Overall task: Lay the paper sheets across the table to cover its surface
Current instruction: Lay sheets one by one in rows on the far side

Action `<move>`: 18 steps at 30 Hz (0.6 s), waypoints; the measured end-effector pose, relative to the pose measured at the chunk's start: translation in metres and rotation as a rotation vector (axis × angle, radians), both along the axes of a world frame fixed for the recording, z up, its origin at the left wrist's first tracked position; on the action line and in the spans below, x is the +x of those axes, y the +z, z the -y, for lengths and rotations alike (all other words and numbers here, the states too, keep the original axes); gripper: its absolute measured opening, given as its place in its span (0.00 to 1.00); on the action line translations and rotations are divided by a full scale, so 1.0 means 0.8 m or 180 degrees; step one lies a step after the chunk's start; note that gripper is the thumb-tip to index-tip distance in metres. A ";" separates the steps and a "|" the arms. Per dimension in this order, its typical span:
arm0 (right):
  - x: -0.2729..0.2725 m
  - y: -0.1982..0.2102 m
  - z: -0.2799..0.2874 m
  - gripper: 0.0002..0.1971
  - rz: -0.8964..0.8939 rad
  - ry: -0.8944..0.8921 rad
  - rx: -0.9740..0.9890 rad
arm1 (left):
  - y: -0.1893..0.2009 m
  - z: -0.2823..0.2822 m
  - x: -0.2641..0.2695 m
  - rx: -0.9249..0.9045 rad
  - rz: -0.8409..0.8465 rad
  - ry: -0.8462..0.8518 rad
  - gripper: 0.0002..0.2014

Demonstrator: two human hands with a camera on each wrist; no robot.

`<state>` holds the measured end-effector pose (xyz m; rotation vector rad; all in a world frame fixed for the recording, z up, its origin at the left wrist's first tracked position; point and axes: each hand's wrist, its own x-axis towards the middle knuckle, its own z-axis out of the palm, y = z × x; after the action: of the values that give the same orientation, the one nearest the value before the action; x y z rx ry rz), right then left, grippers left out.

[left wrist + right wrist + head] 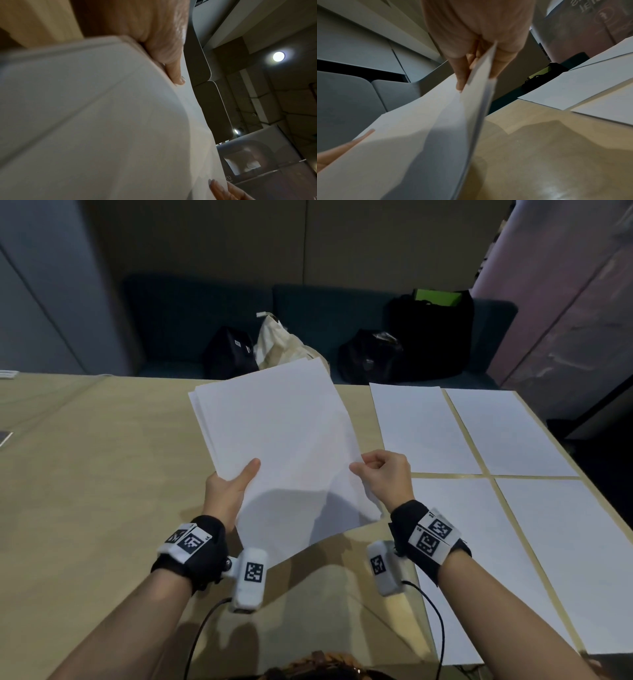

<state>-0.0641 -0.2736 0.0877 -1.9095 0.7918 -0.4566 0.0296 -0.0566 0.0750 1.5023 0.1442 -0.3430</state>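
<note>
four white sheets (486,474) already lie in a grid on the table's (85,474) right end; the rest is bare wood. the left hand (227,487) grips the paper stack (281,446) held above the table, while the right hand (385,474) pinches the top sheet's edge.

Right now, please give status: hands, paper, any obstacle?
Left hand grips paper stack above table. Right hand pinches top sheet's edge. Four laid sheets on the right. No obstacle on bare wood.
</note>
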 end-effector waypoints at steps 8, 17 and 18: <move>0.027 -0.002 -0.025 0.08 0.0012 0.0044 -0.0019 | -0.002 -0.034 0.035 0.0070 0.0034 -0.0004 0.17; 0.074 -0.012 -0.002 0.13 -0.0068 -0.0633 0.0103 | -0.012 -0.065 0.058 0.0299 -0.0092 -0.0035 0.14; 0.083 -0.012 0.004 0.10 -0.0072 -0.0710 0.0100 | -0.011 -0.072 0.060 0.0347 -0.0076 0.0004 0.13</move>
<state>0.0021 -0.2770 0.0780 -1.8078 1.0267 -0.5559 0.0779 0.0011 0.0658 1.6061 0.1853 -0.3567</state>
